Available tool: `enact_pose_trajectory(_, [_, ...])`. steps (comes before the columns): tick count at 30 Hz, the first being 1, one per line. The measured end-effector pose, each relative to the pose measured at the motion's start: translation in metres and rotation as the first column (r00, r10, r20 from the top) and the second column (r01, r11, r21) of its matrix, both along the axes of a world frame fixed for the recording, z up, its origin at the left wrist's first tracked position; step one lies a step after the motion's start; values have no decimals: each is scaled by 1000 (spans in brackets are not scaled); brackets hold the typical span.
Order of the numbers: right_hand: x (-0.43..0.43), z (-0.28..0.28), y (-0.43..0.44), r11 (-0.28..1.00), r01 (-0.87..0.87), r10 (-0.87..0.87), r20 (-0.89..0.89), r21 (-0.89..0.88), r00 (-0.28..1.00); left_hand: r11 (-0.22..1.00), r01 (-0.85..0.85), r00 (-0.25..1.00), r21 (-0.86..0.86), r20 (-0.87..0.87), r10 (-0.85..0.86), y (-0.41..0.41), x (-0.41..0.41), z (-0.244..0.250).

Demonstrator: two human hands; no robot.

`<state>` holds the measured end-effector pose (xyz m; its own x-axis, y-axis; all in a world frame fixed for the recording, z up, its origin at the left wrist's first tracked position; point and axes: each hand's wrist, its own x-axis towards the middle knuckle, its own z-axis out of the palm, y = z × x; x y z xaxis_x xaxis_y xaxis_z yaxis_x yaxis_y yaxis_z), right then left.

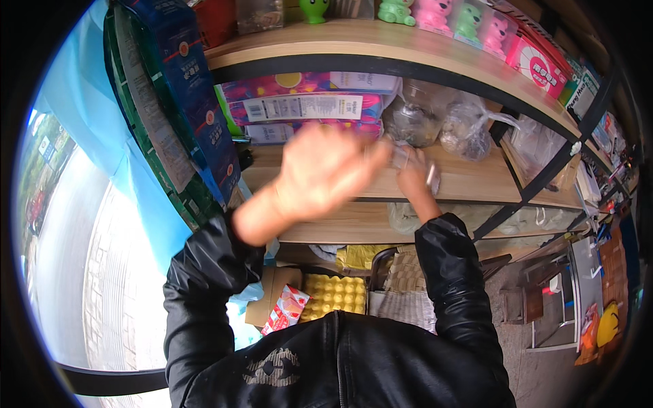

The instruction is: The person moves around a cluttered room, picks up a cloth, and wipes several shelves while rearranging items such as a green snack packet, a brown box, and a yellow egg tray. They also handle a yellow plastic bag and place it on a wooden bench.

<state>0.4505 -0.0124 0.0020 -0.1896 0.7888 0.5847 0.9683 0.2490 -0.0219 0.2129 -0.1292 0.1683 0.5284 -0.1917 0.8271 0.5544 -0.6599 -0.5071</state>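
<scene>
My left hand [326, 171] is raised in front of the wooden shelf [469, 173] and blurred by motion. Its fingers look curled, but I cannot tell if anything is in them. Further right, my right hand [412, 171] is closed around a clear plastic-looking item [433, 179], whose ends show on both sides of the fingers; its exact kind is unclear. Behind my left hand lies a stack of pink and purple soft packs [306, 108]. Beyond my right hand sit a clear plastic container [414, 115] and a knotted plastic bag [465, 130].
Above, an upper shelf [367, 43] bears pink and green animal figures [433, 13]. Tall blue boxes [196, 97] stand at the left. Below are a yellow egg tray [334, 297], a red wafer packet [286, 308] and a woven basket [403, 306]. A black shelf post [551, 168] slants at the right.
</scene>
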Motion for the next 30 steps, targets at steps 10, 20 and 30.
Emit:
enact_pose_trajectory(10, [-3, 4, -4, 993, -115, 119, -103, 40, 988, 535, -737, 653, -413, -235, 719, 164, 26, 138])
enact_pose_trajectory(20, [-86, 3, -36, 844, -522, 535, -133, 122, 835, 976, -218, 966, -20, 141, 219, 90, 100, 92])
enact_pose_trajectory(30, [141, 26, -16, 935, 224, -255, -78, -276, 964, 940, -340, 929, 38, 170, 330, 77, 96, 79])
